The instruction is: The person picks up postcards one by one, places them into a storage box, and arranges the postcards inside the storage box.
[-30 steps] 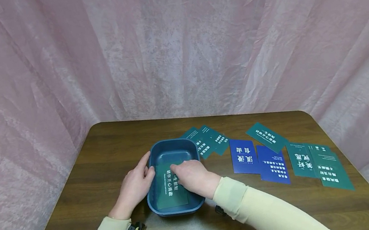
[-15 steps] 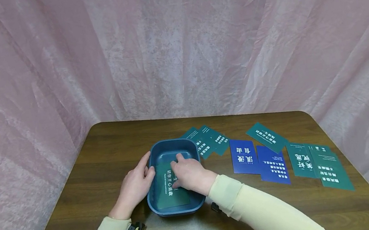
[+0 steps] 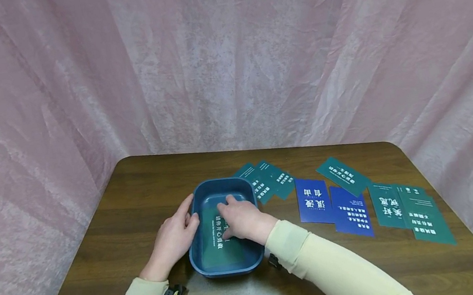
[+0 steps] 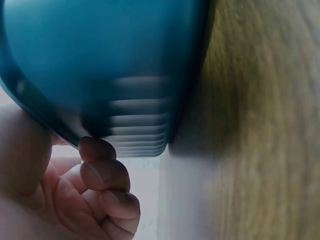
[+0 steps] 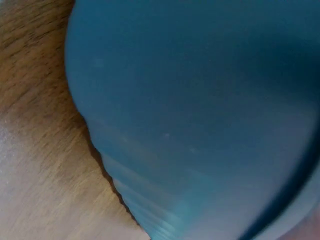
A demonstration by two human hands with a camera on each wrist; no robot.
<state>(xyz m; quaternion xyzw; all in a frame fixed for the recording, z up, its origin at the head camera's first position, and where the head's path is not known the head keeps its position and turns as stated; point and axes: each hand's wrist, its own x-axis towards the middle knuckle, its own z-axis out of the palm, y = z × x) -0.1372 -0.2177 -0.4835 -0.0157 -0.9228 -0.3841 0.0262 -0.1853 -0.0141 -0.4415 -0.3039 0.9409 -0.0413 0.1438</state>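
Note:
A dark blue rectangular plastic bin (image 3: 229, 272) stands on the table. My left hand (image 3: 175, 236) grips its left rim, thumb at the top edge. In the left wrist view, the fingers (image 4: 112, 175) of that hand curl by the ribbed outer wall. A green card (image 3: 214, 244) with white lettering lies inside the bin. Over its right part is my right hand (image 3: 244, 221), reaching in with fingers spread and thumb lowered. It hides some of the lettering; whether the fingertips touch the card cannot be told. Only the bin's ribbed outside (image 5: 175, 125) shows in the right wrist view.
Green cards (image 3: 284, 181) overlap just beyond the bin's right rim. Two blue cards (image 3: 313, 199) lie further right, one partly under a green card (image 3: 342, 175). More green cards (image 3: 428, 216) overlap near the right table edge. A pink curtain (image 3: 225, 68) hangs behind the table.
My right hand has let go of the card, its fingers spreading from a curled pinch. The card now sits slightly lower in the bin. My left hand has stayed on the rim.

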